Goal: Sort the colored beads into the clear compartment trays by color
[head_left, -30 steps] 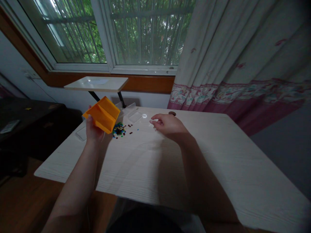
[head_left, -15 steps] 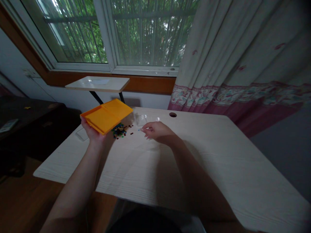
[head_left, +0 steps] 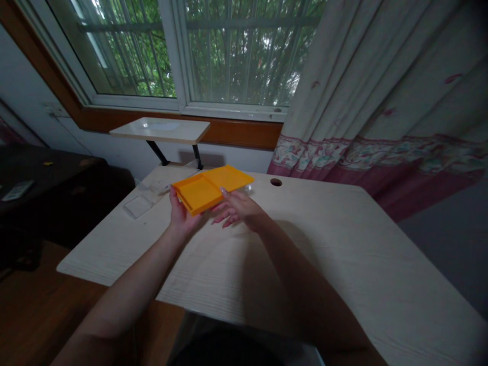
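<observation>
My left hand (head_left: 182, 216) is closed on the left end of an opened orange-yellow plastic case (head_left: 196, 192), holding it tilted above the table. The case lies unfolded, with a shallow rimmed half on the left and a flatter half to the right. At its near right edge is my right hand (head_left: 244, 209), its thumb overlapping the rim and its other fingers spread apart below; firm contact cannot be made out. No pieces can be made out inside the case. The small coloured pieces seen earlier on the table are hidden behind it.
Clear plastic containers (head_left: 138, 206) lie on the pale wooden table (head_left: 320, 244) at the left. A small raised stand (head_left: 163, 131) is at the back left, below the window. The tabletop has a round cable hole (head_left: 276, 182); a curtain (head_left: 366, 147) hangs behind.
My left hand has carried the case rightward, over the small pieces. My right hand has opened from a pinch and now meets the case's near edge.
</observation>
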Demonstrator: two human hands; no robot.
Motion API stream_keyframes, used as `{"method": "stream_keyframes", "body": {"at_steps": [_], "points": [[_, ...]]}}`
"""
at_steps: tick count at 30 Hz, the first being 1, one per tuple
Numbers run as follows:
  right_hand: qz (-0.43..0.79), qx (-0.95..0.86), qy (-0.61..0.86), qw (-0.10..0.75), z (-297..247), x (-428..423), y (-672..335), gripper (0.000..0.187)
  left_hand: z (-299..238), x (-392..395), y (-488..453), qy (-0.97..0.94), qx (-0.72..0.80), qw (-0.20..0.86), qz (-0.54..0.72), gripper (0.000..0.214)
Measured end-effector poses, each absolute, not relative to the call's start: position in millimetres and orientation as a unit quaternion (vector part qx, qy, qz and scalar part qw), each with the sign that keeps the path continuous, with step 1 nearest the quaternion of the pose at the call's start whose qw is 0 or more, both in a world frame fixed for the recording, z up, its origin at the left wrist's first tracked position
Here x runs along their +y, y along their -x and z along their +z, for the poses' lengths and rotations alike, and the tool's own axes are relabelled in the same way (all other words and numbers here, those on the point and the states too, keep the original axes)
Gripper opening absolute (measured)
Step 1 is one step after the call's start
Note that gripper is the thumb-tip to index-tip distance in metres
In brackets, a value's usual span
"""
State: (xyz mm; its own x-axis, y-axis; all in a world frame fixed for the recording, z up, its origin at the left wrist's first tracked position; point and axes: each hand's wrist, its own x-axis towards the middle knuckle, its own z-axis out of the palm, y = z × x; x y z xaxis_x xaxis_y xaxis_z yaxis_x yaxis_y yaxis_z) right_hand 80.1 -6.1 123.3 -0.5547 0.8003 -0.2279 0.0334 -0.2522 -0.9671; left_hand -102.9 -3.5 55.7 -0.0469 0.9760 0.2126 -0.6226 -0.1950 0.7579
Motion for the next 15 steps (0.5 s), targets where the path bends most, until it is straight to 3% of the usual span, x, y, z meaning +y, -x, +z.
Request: {"method": "stream_keyframes", "body": {"at_steps": [7, 15], "points": [[0.681, -0.448, 0.412, 0.408, 110, 11, -85, 0.014, 50, -3, 91, -0.414, 0.244, 0.598, 0.641, 0.063], [0.587, -0.435, 0.382, 0.566, 98, 69, -132, 0.019, 30, -3, 76, -0.388, 0.216, 0.722, 0.530, 0.061]]}}
